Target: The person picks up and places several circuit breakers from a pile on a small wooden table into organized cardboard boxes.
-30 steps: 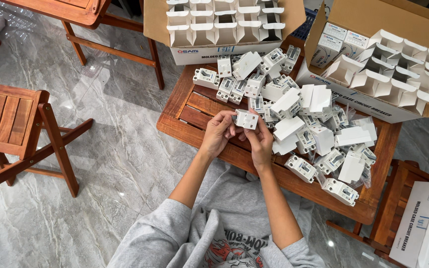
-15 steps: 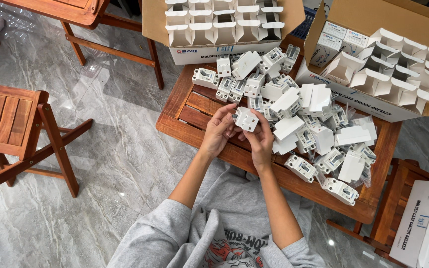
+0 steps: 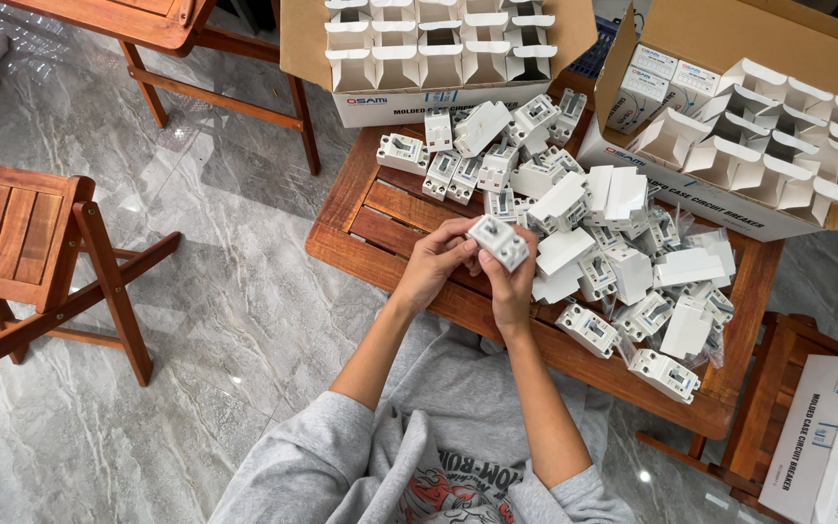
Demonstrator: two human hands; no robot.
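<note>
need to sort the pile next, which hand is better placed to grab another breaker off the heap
Probably the right hand. Both hands hold one white breaker, but the right lies against the heap of breakers, which spreads to its side. The left hand is on the side away from the heap.

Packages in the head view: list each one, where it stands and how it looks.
Left carton: table's far edge, open, brown flaps, white printed front, white sleeves inside.
Right carton: far right corner, open, tilted, brown with white side.
White boxes: lower right on a wooden stool, blue print.
Small white sleeves: loose among grey breakers beside the hands.
</note>
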